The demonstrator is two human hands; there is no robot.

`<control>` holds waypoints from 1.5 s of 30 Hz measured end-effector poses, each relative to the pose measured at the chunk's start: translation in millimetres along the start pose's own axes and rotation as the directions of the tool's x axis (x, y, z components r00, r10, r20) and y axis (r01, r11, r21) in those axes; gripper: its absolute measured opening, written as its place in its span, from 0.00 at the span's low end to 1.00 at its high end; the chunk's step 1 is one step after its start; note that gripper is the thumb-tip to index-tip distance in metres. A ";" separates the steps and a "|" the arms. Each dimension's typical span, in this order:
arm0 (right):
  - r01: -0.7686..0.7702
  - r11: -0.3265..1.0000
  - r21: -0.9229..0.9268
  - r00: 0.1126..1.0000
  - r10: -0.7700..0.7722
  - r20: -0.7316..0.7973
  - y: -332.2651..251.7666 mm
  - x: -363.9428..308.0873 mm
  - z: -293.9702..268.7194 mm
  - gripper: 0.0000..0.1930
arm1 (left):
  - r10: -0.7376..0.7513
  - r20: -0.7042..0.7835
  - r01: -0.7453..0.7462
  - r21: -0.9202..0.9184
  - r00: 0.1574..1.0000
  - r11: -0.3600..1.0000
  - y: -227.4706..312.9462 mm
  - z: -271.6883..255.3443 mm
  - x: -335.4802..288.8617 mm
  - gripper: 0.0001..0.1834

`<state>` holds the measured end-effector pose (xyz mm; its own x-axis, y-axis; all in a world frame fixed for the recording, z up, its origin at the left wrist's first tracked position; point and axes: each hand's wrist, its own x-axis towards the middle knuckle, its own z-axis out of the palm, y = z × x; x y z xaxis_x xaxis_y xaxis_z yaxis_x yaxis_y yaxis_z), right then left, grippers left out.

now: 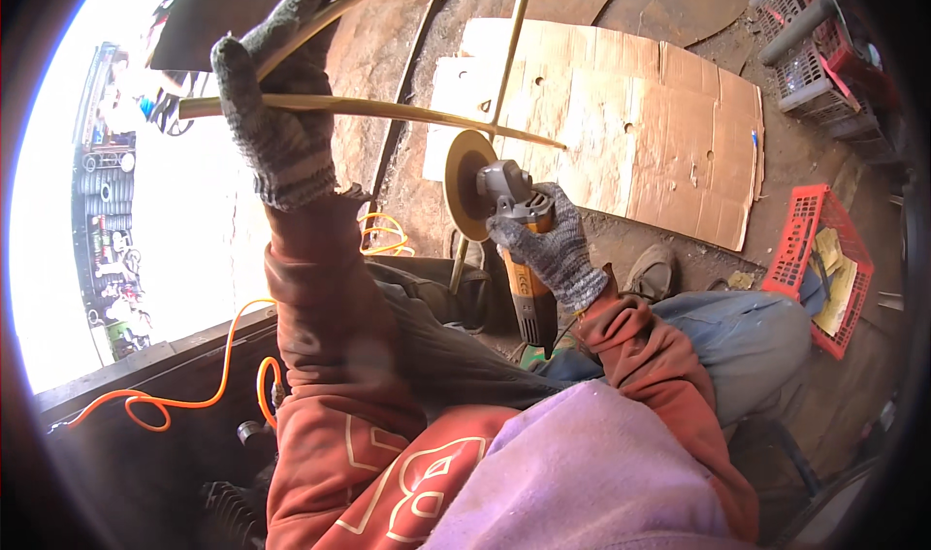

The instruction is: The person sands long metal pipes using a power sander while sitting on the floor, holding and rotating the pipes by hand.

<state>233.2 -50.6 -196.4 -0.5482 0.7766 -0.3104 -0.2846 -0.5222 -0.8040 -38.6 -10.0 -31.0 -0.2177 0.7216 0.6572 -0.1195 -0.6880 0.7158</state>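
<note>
My left hand, in a grey knit glove, is raised at the upper left and closed around a brass-coloured metal frame. Two of its bars meet the hand, one running right and the other slanting up. A further bar crosses the first near the picture's middle and reaches down toward the floor. In my right hand, also gloved, is an angle grinder with an orange and black body. Its tan disc stands nearly on edge just below the horizontal bar; whether they touch I cannot tell.
Flattened cardboard lies on the dirty floor ahead. A red crate with papers stands at the right, and grey and red crates are stacked farther off. An orange hose loops at the left over a dark box-like edge. A shoe rests near the cardboard.
</note>
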 end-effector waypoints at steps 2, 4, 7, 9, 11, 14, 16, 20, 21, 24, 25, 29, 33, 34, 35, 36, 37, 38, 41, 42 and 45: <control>-0.025 1.000 0.015 0.999 0.025 -0.046 0.0 4.4 -4.5 0.25 | -0.009 -0.029 0.009 0.012 1.000 1.000 0.6 5.3 -3.4 0.26; -0.056 0.993 -0.101 0.998 0.053 -0.028 4.0 15.8 -17.6 0.24 | -0.016 -0.059 0.017 0.023 0.998 1.000 1.7 13.3 -5.0 0.26; -0.025 0.996 -0.086 1.000 0.024 -0.019 -10.3 20.8 -10.9 0.23 | -0.032 -0.038 0.033 0.012 0.999 0.999 4.0 25.2 -5.9 0.24; -0.025 0.999 -0.033 1.000 0.025 0.011 -19.7 18.6 -2.4 0.23 | -0.048 -0.041 0.047 -0.024 0.998 0.999 5.6 32.9 -6.0 0.25; -0.017 1.000 -0.021 1.000 0.017 0.008 -13.1 14.2 -3.3 0.24 | -0.042 0.007 0.043 -0.028 0.999 0.999 5.3 28.2 -7.1 0.27; -0.010 1.000 -0.027 1.000 0.010 -0.010 -5.8 8.6 -6.5 0.25 | -0.044 0.068 0.047 -0.053 0.997 0.997 10.7 18.1 -5.7 0.27; -0.025 0.999 -0.023 1.000 0.024 -0.014 -3.9 8.2 -10.9 0.24 | -0.061 0.081 0.067 -0.074 0.995 0.995 9.6 15.6 -9.3 0.27; -0.058 0.996 -0.064 0.998 0.059 0.023 -15.9 15.4 -11.9 0.27 | -0.072 0.046 0.073 -0.030 0.996 0.997 9.4 24.7 -8.9 0.25; -0.028 1.000 0.001 0.999 0.028 0.041 -17.2 13.7 -9.8 0.27 | -0.063 0.069 0.067 -0.051 0.996 0.996 8.2 26.3 -7.9 0.25; -0.069 0.998 0.013 0.997 0.068 0.026 -19.8 6.7 -5.3 0.28 | -0.068 0.095 0.075 -0.082 0.993 0.994 9.6 26.7 -6.3 0.24; -0.055 0.998 -0.006 0.998 0.054 -0.013 -16.6 5.9 -5.4 0.27 | -0.068 0.094 0.076 -0.081 0.993 0.994 10.3 26.5 -5.4 0.24; -0.050 0.998 -0.043 0.999 0.049 -0.015 -7.8 13.0 -25.0 0.23 | -0.069 0.110 0.075 -0.052 0.992 0.996 7.8 35.9 -4.9 0.24; -0.008 1.000 0.026 1.000 0.008 0.018 -27.7 11.4 -15.4 0.26 | -0.063 0.200 0.082 -0.092 0.978 0.992 7.9 43.3 -8.4 0.25; -0.006 1.000 0.030 1.000 0.006 0.019 -26.6 7.6 -12.6 0.26 | -0.064 0.204 0.083 -0.089 0.977 0.993 9.2 45.6 -8.1 0.25; -0.011 1.000 0.024 1.000 0.011 0.025 -25.2 2.5 -9.8 0.27 | -0.083 0.212 0.109 -0.113 0.974 0.988 10.4 47.4 -9.4 0.25; -0.016 1.000 0.018 0.999 0.016 0.032 -23.5 -1.1 -8.2 0.27 | -0.102 0.221 0.134 -0.136 0.970 0.982 12.3 48.8 -10.6 0.25; 0.024 0.997 -0.072 1.000 -0.025 -0.003 -14.1 -0.8 -10.1 0.28 | -0.103 0.221 0.135 -0.134 0.970 0.982 15.6 49.8 -12.0 0.25; 0.026 0.997 -0.076 1.000 -0.027 -0.008 -7.5 0.2 -16.4 0.28 | -0.150 0.202 0.179 -0.136 0.968 0.974 17.8 51.9 -13.8 0.25; -0.112 0.994 -0.017 0.994 0.112 -0.009 -9.0 5.2 -28.8 0.24 | -0.210 0.175 0.241 -0.185 0.962 0.953 20.3 48.7 -14.7 0.25; -0.113 0.993 -0.015 0.994 0.113 -0.011 -14.0 5.7 -28.2 0.24 | -0.224 0.166 0.258 -0.227 0.960 0.939 20.5 47.7 -15.3 0.25; -0.040 0.996 0.074 0.999 0.038 0.029 -23.7 2.9 -16.3 0.23 | -0.190 0.150 0.199 -0.051 0.970 0.979 20.9 60.3 -21.0 0.22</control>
<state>251.1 -30.2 -186.5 -0.5809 0.7460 -0.3257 -0.3198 -0.5771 -0.7515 21.9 -34.9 -15.6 -0.0430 0.8423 0.5373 -0.2097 -0.5334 0.8195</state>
